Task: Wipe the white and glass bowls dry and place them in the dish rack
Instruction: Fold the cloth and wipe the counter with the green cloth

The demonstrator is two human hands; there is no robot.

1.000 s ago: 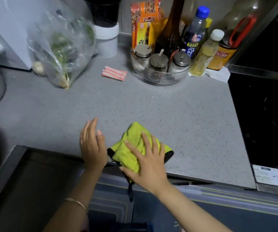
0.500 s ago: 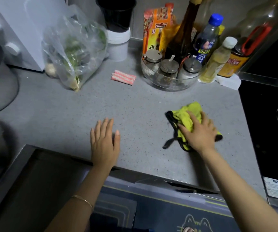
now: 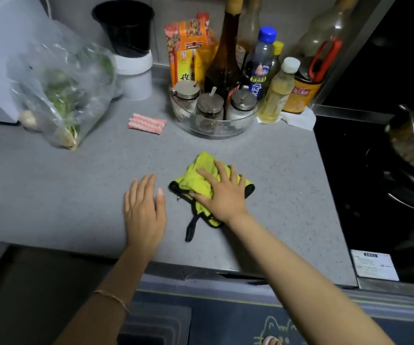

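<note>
Slides cloth (image 3: 202, 179) back leftward across worktop (image 3: 76, 185) under flat, spread right hand (image 3: 222, 192), rests left hand (image 3: 143, 212) open alongside, with no bowls or rack in view, drying seemingly on hold.

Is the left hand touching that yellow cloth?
Apart. The head view shows a strip of grey counter between the left hand and the yellow cloth; only the right hand presses on it.

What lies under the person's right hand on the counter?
A crumpled yellow-green cloth with black trim lies under the right hand, which presses it flat on the grey counter. The palm and fingers cover the cloth's middle, and anything beneath the cloth cannot be seen.
</note>
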